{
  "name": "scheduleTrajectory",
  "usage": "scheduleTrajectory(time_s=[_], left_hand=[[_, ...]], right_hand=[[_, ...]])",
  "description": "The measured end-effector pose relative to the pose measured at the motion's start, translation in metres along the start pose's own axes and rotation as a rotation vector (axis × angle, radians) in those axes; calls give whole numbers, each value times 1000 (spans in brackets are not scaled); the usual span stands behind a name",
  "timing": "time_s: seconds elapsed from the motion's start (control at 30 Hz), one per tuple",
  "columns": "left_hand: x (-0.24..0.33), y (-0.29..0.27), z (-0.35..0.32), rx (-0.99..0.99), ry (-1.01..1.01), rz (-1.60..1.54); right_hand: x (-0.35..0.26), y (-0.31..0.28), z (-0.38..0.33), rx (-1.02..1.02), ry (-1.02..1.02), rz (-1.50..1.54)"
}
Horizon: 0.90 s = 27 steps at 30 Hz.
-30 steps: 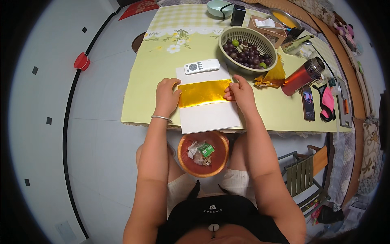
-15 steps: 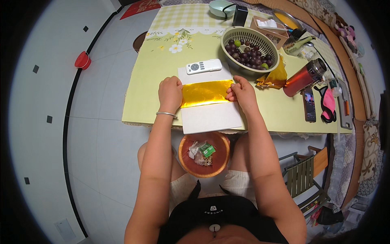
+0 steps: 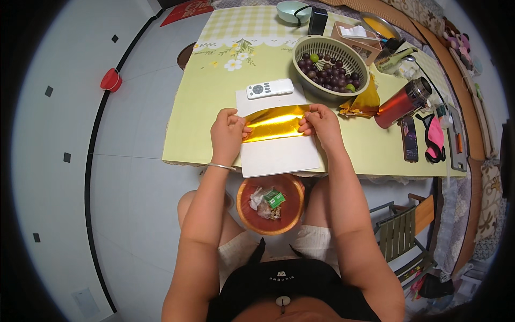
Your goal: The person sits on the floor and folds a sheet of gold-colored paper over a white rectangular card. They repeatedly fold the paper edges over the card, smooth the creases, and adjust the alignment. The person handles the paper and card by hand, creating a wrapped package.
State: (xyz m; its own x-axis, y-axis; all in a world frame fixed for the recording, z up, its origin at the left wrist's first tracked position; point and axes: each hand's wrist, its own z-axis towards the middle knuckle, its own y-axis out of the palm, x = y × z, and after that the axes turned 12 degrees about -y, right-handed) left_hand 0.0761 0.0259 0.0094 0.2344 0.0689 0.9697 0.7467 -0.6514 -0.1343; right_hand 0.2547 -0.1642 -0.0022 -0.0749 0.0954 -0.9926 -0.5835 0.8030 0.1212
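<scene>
A shiny gold foil sheet [image 3: 274, 123] stretches between my two hands over a white board [image 3: 279, 156] at the table's near edge. My left hand [image 3: 228, 134] pinches the sheet's left end, fingers curled. At the right end, my right hand [image 3: 322, 124] grips the upper corner between thumb and fingers. The foil's top edge bows up slightly off the board. Just beyond the foil, a white remote control [image 3: 270, 88] lies across the board's far end. Folded gold foil [image 3: 365, 102] sits to the right, beside the fruit basket.
A colander [image 3: 300, 75] of dark round fruit stands beyond my right hand. Farther right are a red thermos [image 3: 402, 103], a phone [image 3: 409, 138] and a pink-and-black eye mask [image 3: 433, 137]. Below the table edge, a wooden bin [image 3: 248, 217] holds wrappers. A folding chair [image 3: 398, 236] stands at lower right.
My left hand has shifted its hold, its fingers now showing on the foil's left end. The foil's upper edge has lifted and bowed. My right hand has stayed almost in place.
</scene>
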Motion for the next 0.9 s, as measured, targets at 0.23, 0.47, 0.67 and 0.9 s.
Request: scheduleTrajectory(time_s=[0.23, 0.47, 0.67, 0.9], left_hand=[[-12, -17, 4, -123, -125, -170], [-14, -24, 4, -121, -138, -93], [-23, -30, 0, 11, 202, 411], [-17, -21, -9, 67, 463, 638]], right_hand=[[-5, -2, -5, 14, 25, 31], [-15, -5, -15, 37, 52, -78], [-18, -11, -18, -34, 88, -277], [-9, -18, -19, -66, -1, -392]])
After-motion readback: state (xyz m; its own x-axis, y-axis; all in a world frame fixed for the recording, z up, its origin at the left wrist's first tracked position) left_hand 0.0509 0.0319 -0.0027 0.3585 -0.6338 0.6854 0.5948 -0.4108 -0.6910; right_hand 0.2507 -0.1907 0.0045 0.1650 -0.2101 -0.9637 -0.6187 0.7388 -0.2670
